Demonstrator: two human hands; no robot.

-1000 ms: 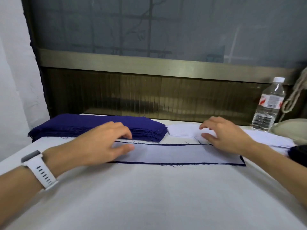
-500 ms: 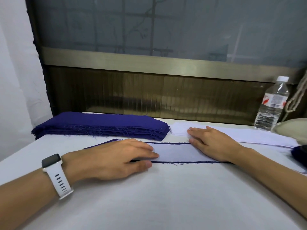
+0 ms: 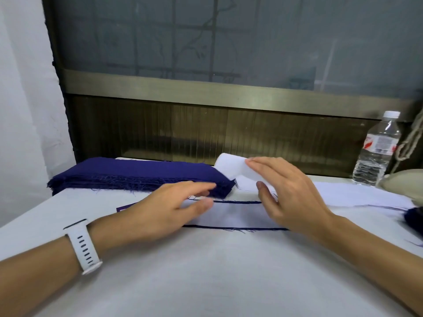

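Right hand (image 3: pixel 290 197) grasps the lifted end of a white strip (image 3: pixel 231 167), with fingers (image 3: pixel 263 162) on top of the curl and thumb (image 3: pixel 262 187) under it. That end stands rolled up off the desk (image 3: pixel 206 277), at the far edge and about mid-width. The rest of it runs right into a flat white pile (image 3: pixel 348 194) along the far edge; can't tell where strip ends and pile begins. Left hand (image 3: pixel 167 210) is released, fingers loosely straight and holding nothing. It lies over the left part of the flat piece (image 3: pixel 235 216); can't tell if the fingertips press down. The flat piece is long, white-faced with a dark navy rim and frayed threads. It lies flat across the desk's middle, parallel to the near edge, with its right part under the right hand and its left end poking out past the left wrist. The left index tip is just beside the near right corner of the navy stack (image 3: pixel 137 175). That stack is folded cloth with ragged edges, sitting at the far left corner of the desk and touching the curled strip's left side. White watch (image 3: pixel 83 245) on the left wrist. Water bottle (image 3: pixel 375 154) stands upright at the far right, capped. Beige rounded lump (image 3: pixel 405 181) at the right edge just beside the bottle, with a rope (image 3: pixel 409 143) hanging above it. Dark navy bundle (image 3: pixel 414 221) at the right edge, nearer, partly cut off.
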